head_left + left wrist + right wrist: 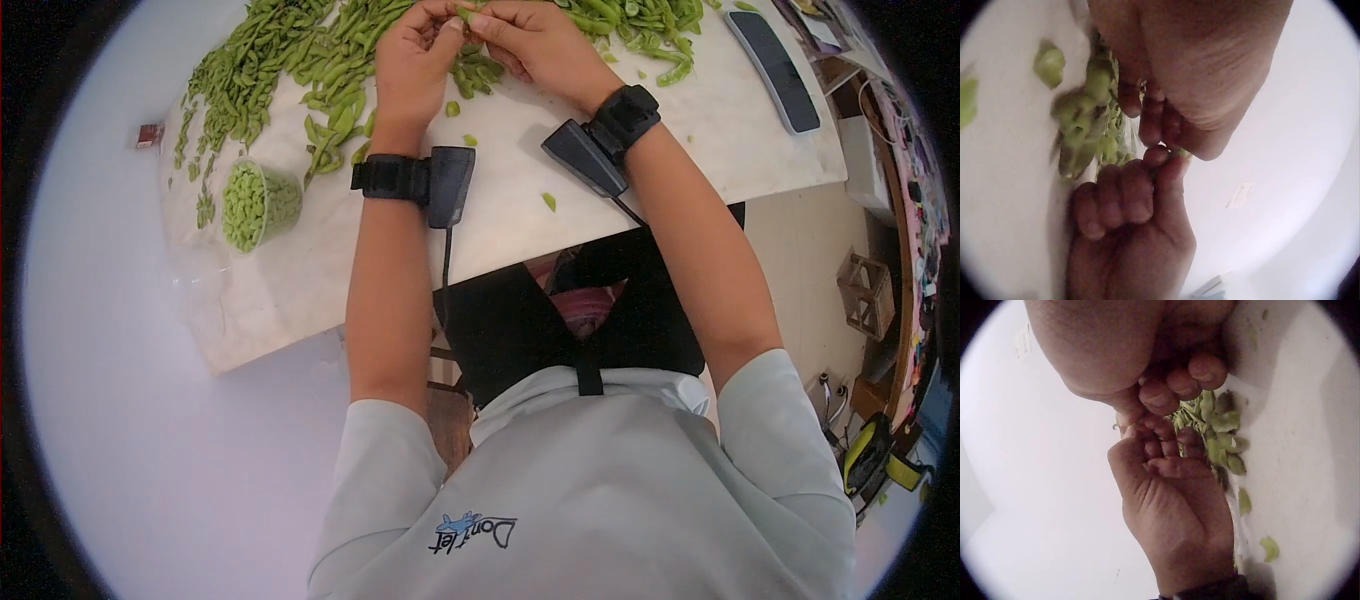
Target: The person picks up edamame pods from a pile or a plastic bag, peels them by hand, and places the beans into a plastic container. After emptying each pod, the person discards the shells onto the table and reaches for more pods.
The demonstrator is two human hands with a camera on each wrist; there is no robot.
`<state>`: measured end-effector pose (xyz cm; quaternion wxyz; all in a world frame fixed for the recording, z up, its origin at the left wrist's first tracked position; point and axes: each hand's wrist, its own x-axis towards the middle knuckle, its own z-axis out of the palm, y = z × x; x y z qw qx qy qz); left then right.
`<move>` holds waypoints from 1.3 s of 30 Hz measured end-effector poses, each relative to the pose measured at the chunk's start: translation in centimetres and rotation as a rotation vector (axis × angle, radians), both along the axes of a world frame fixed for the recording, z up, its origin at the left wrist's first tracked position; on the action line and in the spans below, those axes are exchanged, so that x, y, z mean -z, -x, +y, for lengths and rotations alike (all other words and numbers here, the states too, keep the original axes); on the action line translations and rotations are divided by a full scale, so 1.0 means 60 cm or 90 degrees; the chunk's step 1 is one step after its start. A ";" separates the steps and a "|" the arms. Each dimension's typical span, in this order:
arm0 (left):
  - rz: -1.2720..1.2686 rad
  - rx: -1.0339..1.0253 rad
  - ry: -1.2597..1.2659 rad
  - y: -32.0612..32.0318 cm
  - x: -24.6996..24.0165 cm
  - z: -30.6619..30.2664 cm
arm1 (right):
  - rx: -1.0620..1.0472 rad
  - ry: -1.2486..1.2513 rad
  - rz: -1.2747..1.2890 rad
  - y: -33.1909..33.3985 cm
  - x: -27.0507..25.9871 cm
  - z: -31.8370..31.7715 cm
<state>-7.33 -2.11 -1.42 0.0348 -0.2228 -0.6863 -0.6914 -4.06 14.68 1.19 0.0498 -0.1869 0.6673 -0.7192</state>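
At the top of the head view, my left hand and right hand meet, thumbs and fingers pinching a small green edamame pod between them. In the left wrist view, my left hand comes from above and my right hand from below, with a bit of the pod showing at the fingertips. The right wrist view has my right hand above and my left hand below; fingers mostly hide the pod there.
A large heap of edamame pods spreads across the table. More open-looking pods lie to the right. At left stands a clear cup of shelled beans. A phone lies at right. Pod scraps dot the near side.
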 end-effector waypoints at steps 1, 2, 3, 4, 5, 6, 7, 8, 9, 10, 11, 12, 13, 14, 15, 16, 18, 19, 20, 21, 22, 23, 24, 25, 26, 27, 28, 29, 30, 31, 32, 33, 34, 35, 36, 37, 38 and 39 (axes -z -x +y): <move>-0.002 -0.008 0.003 0.000 0.000 0.000 | -0.002 0.000 0.006 0.001 0.001 0.000; -0.004 -0.016 0.005 -0.001 -0.001 0.000 | -0.004 0.003 0.001 0.001 0.001 0.000; -0.007 -0.024 0.007 -0.002 -0.001 0.001 | -0.005 0.006 -0.004 0.001 0.001 0.001; -0.001 -0.026 0.011 -0.003 -0.002 0.001 | -0.007 0.009 -0.009 0.000 0.000 0.001; 0.004 -0.028 0.015 -0.003 -0.003 0.000 | -0.006 0.007 -0.011 0.000 0.000 0.001; 0.009 -0.029 0.019 -0.003 -0.003 0.000 | -0.005 0.005 -0.012 0.000 -0.001 0.001; 0.013 -0.030 0.016 -0.004 -0.003 0.000 | -0.004 0.003 -0.014 -0.001 -0.001 0.001; 0.017 -0.030 0.013 -0.004 -0.003 0.001 | -0.009 0.004 -0.004 -0.001 -0.001 0.000; 0.021 -0.030 0.010 -0.006 -0.004 0.002 | -0.013 0.005 0.007 0.000 -0.001 0.000; 0.043 -0.037 0.027 -0.007 -0.006 0.006 | -0.013 0.003 0.018 -0.001 -0.001 0.004; 0.067 -0.047 0.044 -0.008 -0.009 0.007 | -0.014 0.009 0.012 0.000 -0.002 0.005; 0.088 -0.057 0.062 -0.012 -0.013 0.008 | -0.014 0.016 0.003 -0.002 -0.003 0.003; 0.084 -0.058 0.071 -0.014 -0.015 0.010 | -0.015 0.023 -0.004 -0.004 -0.004 0.003; 0.080 -0.061 0.080 -0.015 -0.018 0.010 | -0.019 0.028 -0.008 -0.005 -0.006 0.003; 0.076 -0.064 0.091 -0.015 -0.019 0.007 | -0.023 0.034 -0.012 -0.007 -0.009 0.002; 0.079 -0.061 0.085 -0.014 -0.017 0.004 | -0.027 0.042 -0.017 -0.008 -0.011 0.002; 0.084 -0.053 0.070 -0.011 -0.013 0.003 | -0.047 0.052 -0.031 -0.006 -0.008 0.004; 0.084 -0.056 0.065 -0.010 -0.012 0.004 | -0.056 0.055 -0.038 -0.005 -0.007 0.006; 0.083 -0.059 0.060 -0.010 -0.010 0.004 | -0.057 0.058 -0.043 -0.004 -0.005 0.006; 0.082 -0.062 0.055 -0.011 -0.012 0.006 | -0.058 0.060 -0.048 -0.004 -0.005 0.005; 0.071 -0.058 0.037 -0.012 -0.014 0.010 | -0.060 0.063 -0.053 -0.003 -0.004 0.005; 0.059 -0.054 0.019 -0.012 -0.014 0.014 | -0.041 0.053 -0.042 -0.002 -0.002 0.004; 0.046 -0.051 0.002 -0.013 -0.015 0.016 | -0.022 0.042 -0.032 -0.001 0.000 0.003; 0.043 -0.059 0.005 -0.012 -0.012 0.013 | -0.003 0.031 -0.022 -0.001 0.002 0.002; 0.040 -0.068 0.007 -0.008 -0.009 0.009 | 0.003 0.040 -0.026 0.000 0.004 0.001; 0.037 -0.076 0.010 -0.013 -0.020 0.013 | 0.009 0.048 -0.029 0.001 0.003 0.000; 0.031 -0.068 0.021 -0.020 -0.029 0.018 | 0.015 0.056 -0.033 0.001 0.002 0.000; 0.026 -0.060 0.032 -0.029 -0.039 0.022 | 0.000 0.072 -0.019 0.005 0.008 0.001; 0.019 -0.052 0.043 -0.037 -0.051 0.027 | -0.016 0.088 -0.005 0.008 0.012 -0.001; 0.014 -0.069 0.030 -0.027 -0.036 0.022 | -0.033 0.103 0.010 0.011 0.015 -0.001; 0.009 -0.086 0.016 -0.009 -0.010 0.012 | -0.037 0.106 0.001 0.011 0.019 0.002; 0.003 -0.103 0.002 -0.006 -0.009 0.013 | -0.042 0.110 -0.008 0.004 0.008 0.003; 0.012 -0.112 0.018 -0.007 -0.008 0.012 | -0.047 0.113 -0.018 0.000 0.002 0.003; 0.022 -0.120 0.033 -0.009 -0.006 0.011 | -0.042 0.112 -0.022 -0.001 0.002 0.003; 0.031 -0.129 0.048 -0.012 -0.009 0.012 | -0.038 0.110 -0.025 -0.002 0.003 0.003; 0.036 -0.119 0.040 -0.011 -0.009 0.011 | -0.034 0.108 -0.029 -0.002 0.004 0.002; 0.040 -0.109 0.031 -0.010 -0.009 0.009 | -0.033 0.110 -0.022 -0.001 0.007 0.001; 0.043 -0.099 0.023 -0.009 -0.009 0.008 | -0.033 0.111 -0.017 0.001 0.008 -0.001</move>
